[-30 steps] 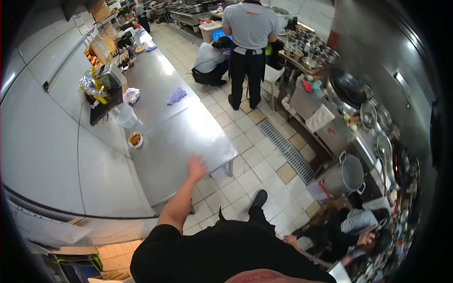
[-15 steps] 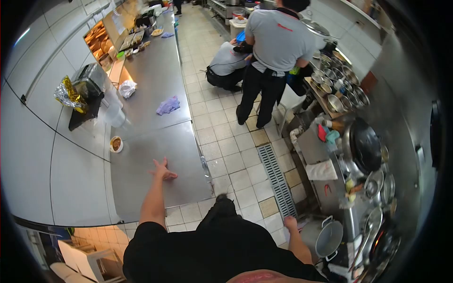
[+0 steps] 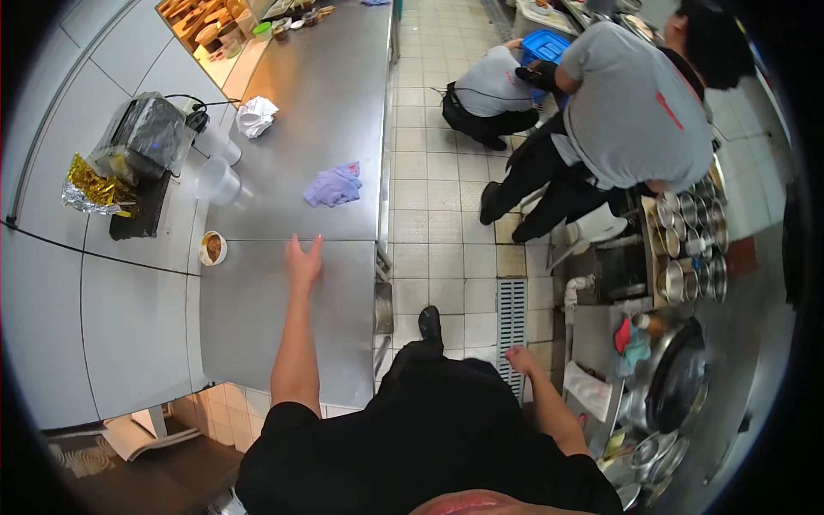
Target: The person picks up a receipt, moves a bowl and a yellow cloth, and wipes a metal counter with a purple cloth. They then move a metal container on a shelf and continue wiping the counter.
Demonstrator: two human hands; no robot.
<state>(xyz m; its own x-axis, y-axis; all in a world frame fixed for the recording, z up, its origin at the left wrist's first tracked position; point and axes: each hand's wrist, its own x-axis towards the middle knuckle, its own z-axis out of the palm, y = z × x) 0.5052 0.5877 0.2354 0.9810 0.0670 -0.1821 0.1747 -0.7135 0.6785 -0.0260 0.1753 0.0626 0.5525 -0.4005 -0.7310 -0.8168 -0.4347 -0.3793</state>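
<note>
My left hand [image 3: 303,260] is over the steel worktop [image 3: 257,318] with its fingers spread and nothing in it. The fingertips point toward a crumpled purple cloth [image 3: 333,184], a short way beyond them. To the left of this hand, by the wall, stands a small white tub [image 3: 213,248] with brown contents. A clear plastic container [image 3: 218,181] is farther up the same edge. Low at my right side, my right hand [image 3: 518,358] hangs over the floor drain grate [image 3: 512,322], its fingers curled and no object showing in them.
One person [image 3: 631,107] bends over on the right, and another person [image 3: 489,94] crouches beside a blue basket [image 3: 546,47]. Metal pots [image 3: 687,223] and a large black wok [image 3: 675,378] line the right side. A crumpled white cloth [image 3: 256,117] lies farther up the worktop.
I have moved forward along the worktop, closer to the purple cloth and both people. My left arm now stretches straighter ahead. The standing person leans over more.
</note>
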